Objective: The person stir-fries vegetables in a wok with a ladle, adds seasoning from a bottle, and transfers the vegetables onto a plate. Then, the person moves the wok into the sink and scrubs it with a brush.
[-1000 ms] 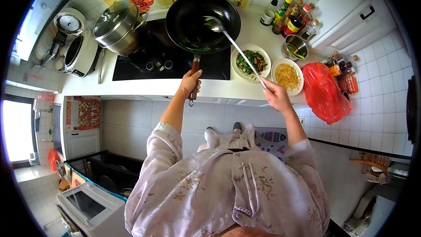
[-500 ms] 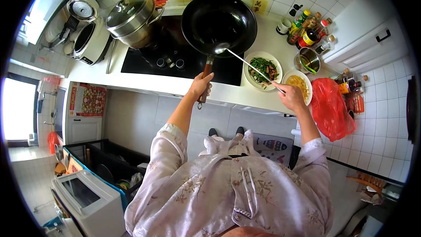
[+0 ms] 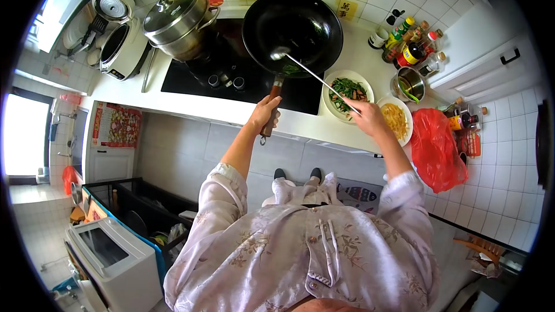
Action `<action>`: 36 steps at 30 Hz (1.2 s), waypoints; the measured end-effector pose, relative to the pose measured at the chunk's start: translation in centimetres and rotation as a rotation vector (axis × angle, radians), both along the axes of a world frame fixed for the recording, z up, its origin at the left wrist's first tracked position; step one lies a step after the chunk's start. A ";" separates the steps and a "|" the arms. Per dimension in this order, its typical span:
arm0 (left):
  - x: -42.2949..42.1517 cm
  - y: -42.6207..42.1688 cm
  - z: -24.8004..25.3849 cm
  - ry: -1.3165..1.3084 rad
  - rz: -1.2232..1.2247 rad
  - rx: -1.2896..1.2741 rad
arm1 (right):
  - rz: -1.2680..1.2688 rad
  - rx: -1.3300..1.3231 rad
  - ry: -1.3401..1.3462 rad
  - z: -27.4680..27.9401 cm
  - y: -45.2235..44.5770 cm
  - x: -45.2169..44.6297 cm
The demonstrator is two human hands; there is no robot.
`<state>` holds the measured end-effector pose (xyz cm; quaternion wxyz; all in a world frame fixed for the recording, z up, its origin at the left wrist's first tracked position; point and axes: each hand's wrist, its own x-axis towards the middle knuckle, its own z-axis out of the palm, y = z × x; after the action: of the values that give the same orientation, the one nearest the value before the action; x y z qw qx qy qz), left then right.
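My left hand [image 3: 265, 114] is wrapped round the wooden handle of a black wok [image 3: 292, 23] on the cooktop. In my right hand [image 3: 364, 117] is the end of a long metal ladle [image 3: 315, 75], whose bowl is inside the wok near its front wall. A few green pieces [image 3: 291, 69] lie in the wok near the handle. Under the ladle's shaft stands a white plate with cooked green vegetables and brownish pieces [image 3: 349, 89]. Beside it, close to my right hand, is a plate of pale yellow shredded food [image 3: 395, 120].
A lidded steel pot [image 3: 176, 23] stands left of the wok on the black cooktop [image 3: 193, 84]. Farther left is an open rice cooker [image 3: 120, 49]. Several bottles [image 3: 408, 53], a steel container [image 3: 408, 83] and a red plastic bag [image 3: 433, 150] are on the right.
My right hand has moved left, and the ladle's bowl has shifted left inside the wok. Green pieces now show in the wok near its handle. My left hand keeps its grip.
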<state>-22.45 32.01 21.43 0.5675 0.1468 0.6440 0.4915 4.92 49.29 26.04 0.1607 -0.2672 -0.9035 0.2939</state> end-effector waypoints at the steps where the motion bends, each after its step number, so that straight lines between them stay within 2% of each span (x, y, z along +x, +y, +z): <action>1: 0.0 0.0 0.1 -0.004 0.005 0.000 | -0.007 0.035 -0.060 0.4 0.0 1.8; 5: -0.4 -0.1 0.0 -0.029 -0.016 0.014 | -0.135 -0.072 -0.268 4.4 -0.2 4.7; 9: -0.6 0.0 -0.4 -0.076 -0.011 0.035 | -0.243 -0.058 -0.245 3.8 0.8 1.2; 11: -1.0 0.3 -0.9 -0.077 -0.008 0.064 | -0.264 -0.127 -0.052 2.5 1.2 -0.6; 12: -1.1 0.5 -1.2 -0.081 -0.005 0.092 | -0.265 -0.127 -0.051 2.4 1.0 -0.7; 18: -1.5 0.7 -1.2 -0.114 -0.004 0.099 | -0.168 -0.189 -0.164 1.6 -1.4 3.4; 20: -1.4 0.8 -1.0 -0.128 0.010 0.107 | -0.146 -0.260 -0.061 1.6 -1.5 4.2; 21: -1.3 0.9 -0.9 -0.136 0.017 0.113 | -0.148 -0.260 -0.062 2.7 -1.5 3.2; 23: -1.3 1.0 -1.1 -0.133 -0.004 0.110 | -0.278 -0.197 -0.265 4.9 0.4 0.0; 25: -1.6 1.1 -1.3 -0.123 -0.026 0.109 | -0.214 0.022 -0.083 3.1 3.2 -2.3; 28: -1.6 1.0 -1.7 -0.181 -0.013 0.132 | -0.227 0.113 -0.081 3.5 5.2 -5.1; 31: -1.7 1.1 -1.7 -0.169 -0.027 0.141 | -0.206 0.169 -0.116 2.1 5.4 -3.8; 33: -1.7 1.1 -1.7 -0.185 -0.022 0.140 | -0.183 0.111 -0.048 0.3 3.8 -0.5; 36: -1.1 1.2 -0.2 -0.207 0.020 0.111 | -0.253 -0.013 -0.169 1.2 -0.7 3.9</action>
<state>-23.56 33.21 21.21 0.6171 0.1201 0.5552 0.5445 8.78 48.62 27.27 0.1179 -0.4036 -0.8712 0.2534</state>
